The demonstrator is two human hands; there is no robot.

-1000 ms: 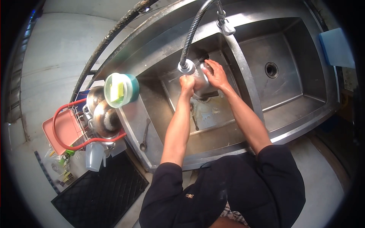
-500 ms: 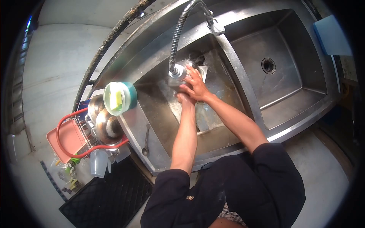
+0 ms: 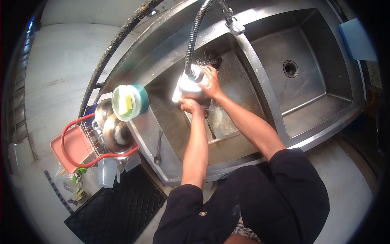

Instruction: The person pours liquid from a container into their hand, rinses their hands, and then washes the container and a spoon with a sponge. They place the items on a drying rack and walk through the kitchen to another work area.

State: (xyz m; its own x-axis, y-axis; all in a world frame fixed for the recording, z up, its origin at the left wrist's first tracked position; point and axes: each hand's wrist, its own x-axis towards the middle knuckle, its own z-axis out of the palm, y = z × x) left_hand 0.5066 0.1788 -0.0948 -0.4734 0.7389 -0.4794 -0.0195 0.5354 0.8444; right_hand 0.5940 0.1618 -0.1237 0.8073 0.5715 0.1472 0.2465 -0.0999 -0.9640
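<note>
In the left basin of the steel sink, a shiny metal container is tilted under the spray faucet head. Glare and my hands hide much of its shape. My left hand is closed on its near edge. The fingers of my right hand curl round its right side, close beside the faucet head. Water splashes beyond it. A thin dark utensil handle lies in the basin below my hands.
A spoon lies on the sink's left ledge, near a clear tub with a yellow-green sponge. Further left, a red-rimmed rack holds metal pots and a pink tray. A second basin with a drain is at right.
The metal container has turned and tilted, its bright face now catching glare. My left hand has shifted left to its near edge, apart from my right hand, which has moved slightly right.
</note>
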